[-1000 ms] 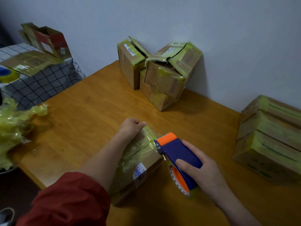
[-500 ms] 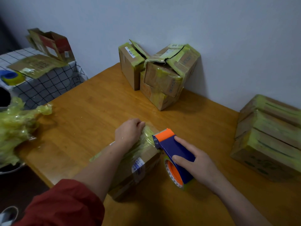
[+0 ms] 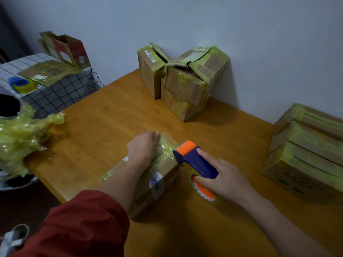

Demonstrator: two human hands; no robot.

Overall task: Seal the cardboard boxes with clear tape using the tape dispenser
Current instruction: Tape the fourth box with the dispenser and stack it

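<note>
A cardboard box wrapped in yellowish tape lies on the wooden table in front of me. My left hand lies on its far end, fingers curled over the edge, holding it down. My right hand grips a blue and orange tape dispenser, index finger stretched along its top. The dispenser's orange head touches the box's right upper edge. Its tape roll hangs beside the box's right side.
A pile of torn, taped boxes leans on the wall at the back. Stacked sealed boxes stand at the right. Crumpled yellowish tape lies at the left. A checked side table holds flattened cardboard and another tape roll.
The dispenser has moved up and left along the box's right edge toward the far end. My left hand has stayed on the box's far end.
</note>
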